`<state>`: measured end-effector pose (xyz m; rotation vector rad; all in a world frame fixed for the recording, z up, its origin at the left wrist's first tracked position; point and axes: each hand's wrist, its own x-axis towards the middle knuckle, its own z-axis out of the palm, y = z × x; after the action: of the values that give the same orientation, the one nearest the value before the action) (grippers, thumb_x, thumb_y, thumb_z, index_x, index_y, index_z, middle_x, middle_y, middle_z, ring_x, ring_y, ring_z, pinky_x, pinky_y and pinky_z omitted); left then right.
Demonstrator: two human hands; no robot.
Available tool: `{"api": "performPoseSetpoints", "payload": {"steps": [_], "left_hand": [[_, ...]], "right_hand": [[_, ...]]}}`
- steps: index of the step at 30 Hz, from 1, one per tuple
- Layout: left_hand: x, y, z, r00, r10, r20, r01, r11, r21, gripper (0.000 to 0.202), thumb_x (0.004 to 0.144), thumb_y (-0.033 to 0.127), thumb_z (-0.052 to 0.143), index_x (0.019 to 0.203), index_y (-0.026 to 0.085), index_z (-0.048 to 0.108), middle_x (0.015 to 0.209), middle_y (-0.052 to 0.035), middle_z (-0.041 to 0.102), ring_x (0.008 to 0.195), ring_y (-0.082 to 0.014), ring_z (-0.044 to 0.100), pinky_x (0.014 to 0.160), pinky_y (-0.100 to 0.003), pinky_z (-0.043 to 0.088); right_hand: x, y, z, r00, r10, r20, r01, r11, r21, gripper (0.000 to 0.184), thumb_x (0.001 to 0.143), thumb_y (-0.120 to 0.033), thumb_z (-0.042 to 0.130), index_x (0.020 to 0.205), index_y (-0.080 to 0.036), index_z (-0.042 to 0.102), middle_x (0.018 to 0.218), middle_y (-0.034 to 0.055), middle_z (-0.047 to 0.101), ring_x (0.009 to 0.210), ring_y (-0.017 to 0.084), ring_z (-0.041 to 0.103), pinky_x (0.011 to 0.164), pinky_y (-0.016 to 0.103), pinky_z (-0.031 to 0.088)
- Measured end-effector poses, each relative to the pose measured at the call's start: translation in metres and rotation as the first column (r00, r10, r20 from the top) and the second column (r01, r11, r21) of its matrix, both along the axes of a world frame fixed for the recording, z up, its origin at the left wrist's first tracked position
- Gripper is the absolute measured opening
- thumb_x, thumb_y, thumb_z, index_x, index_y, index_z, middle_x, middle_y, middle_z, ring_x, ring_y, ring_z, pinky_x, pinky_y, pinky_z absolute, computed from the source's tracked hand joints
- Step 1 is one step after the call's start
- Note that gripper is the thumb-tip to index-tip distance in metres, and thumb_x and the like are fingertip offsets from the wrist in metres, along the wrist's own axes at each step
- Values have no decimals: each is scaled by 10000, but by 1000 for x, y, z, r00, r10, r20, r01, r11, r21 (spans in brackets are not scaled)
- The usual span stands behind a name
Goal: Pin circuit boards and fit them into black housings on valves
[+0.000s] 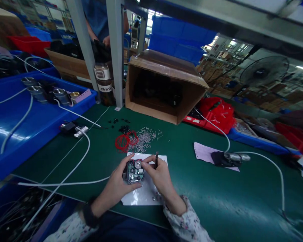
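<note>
My left hand (116, 180) is closed around a small dark housing with a green circuit board (135, 175) inside, its open face turned up. A round silvery part sits at the upper edge of the board. My right hand (160, 174) has its thumb and finger pinched at that round part; whether they grip it is hidden. A slim dark tool (156, 158) sticks up between the right fingers. Underneath lies a white sheet (131, 200) with a few tiny metal pieces (154, 198). Beyond it are red rings (122, 143), many small pins or screws (145, 137) and little black parts (124, 129).
Blue bins (47, 132) stand at left, with white cables crossing the green bench (192, 201). An open cardboard box (192, 107) is at the back. At right, a metal-and-black unit (226, 159) with a cable rests on pink paper (203, 153). Another person (97, 16) stands behind the posts.
</note>
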<state>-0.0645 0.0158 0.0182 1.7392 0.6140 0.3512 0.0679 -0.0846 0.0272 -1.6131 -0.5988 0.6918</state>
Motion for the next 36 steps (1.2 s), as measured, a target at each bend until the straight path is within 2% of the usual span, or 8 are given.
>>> {"api": "performPoseSetpoints", "payload": {"steps": [4, 8, 13, 18, 21, 25, 29, 36], "left_hand": [[3, 3, 3, 999, -45, -7, 46, 995, 92, 695, 639, 247, 749, 1264, 235, 445, 1304, -84, 523, 1198, -288, 486, 1054, -472, 350], [4, 6, 7, 997, -72, 14, 70, 989, 129, 609, 644, 216, 753, 1196, 247, 495, 1232, -72, 571, 1149, -279, 523, 1027, -464, 379], [1, 6, 2, 996, -76, 51, 71, 994, 79, 553, 646, 208, 770, 1131, 254, 508, 1173, -55, 589, 1108, -269, 540, 987, -445, 403], [0, 6, -5, 999, -47, 23, 45, 998, 54, 555, 593, 151, 787, 1058, 249, 500, 1199, -56, 571, 1124, -275, 523, 1000, -441, 385], [0, 6, -7, 999, -41, 5, 41, 999, 27, 600, 589, 137, 787, 1096, 253, 488, 1223, -60, 555, 1144, -279, 510, 1014, -443, 371], [0, 6, -9, 1000, 19, 1, -19, 999, -36, 796, 570, 150, 799, 1248, 254, 396, 1244, -84, 540, 1142, -294, 515, 998, -447, 395], [-1, 5, -14, 999, 43, 10, -42, 998, -55, 805, 549, 160, 820, 1238, 236, 411, 1242, -103, 538, 1144, -308, 516, 1001, -457, 397], [2, 8, -14, 999, 2, 35, 2, 995, -99, 870, 516, 168, 872, 1243, 229, 399, 1275, -111, 536, 1181, -300, 504, 1019, -459, 387]], "right_hand": [[-8, -6, 2, 984, -128, 122, 114, 987, 116, 98, 739, -272, 674, 705, -181, 683, 704, 32, 646, 677, 167, 580, 627, 266, 444], [-5, -8, 7, 973, -39, 227, 16, 995, 101, 100, 780, -204, 618, 774, -211, 718, 763, 35, 671, 748, 176, 610, 699, 280, 461], [11, 2, 12, 930, 106, 353, -130, 991, 45, 97, 806, -219, 625, 757, -203, 708, 727, 29, 657, 704, 168, 600, 635, 265, 438], [57, 44, 14, 824, 155, 545, -52, 979, -199, 68, 829, -200, 609, 813, -163, 665, 796, 34, 683, 708, 162, 610, 640, 251, 449], [80, 84, 11, 721, 307, 621, -110, 936, -334, 63, 797, -115, 630, 805, -170, 662, 809, 21, 684, 771, 168, 627, 693, 251, 447], [82, 129, 7, 579, 447, 681, -196, 888, -416, 108, 830, -148, 632, 912, -206, 672, 946, 30, 653, 903, 182, 618, 790, 263, 434], [75, 150, 2, 450, 553, 701, -219, 830, -514, 143, 847, -171, 629, 966, -239, 666, 1068, 35, 598, 908, 185, 615, 763, 262, 430], [83, 147, -4, 465, 526, 712, -120, 835, -538, 71, 872, -249, 622, 859, -199, 670, 970, 42, 662, 915, 188, 618, 773, 246, 416]]}}
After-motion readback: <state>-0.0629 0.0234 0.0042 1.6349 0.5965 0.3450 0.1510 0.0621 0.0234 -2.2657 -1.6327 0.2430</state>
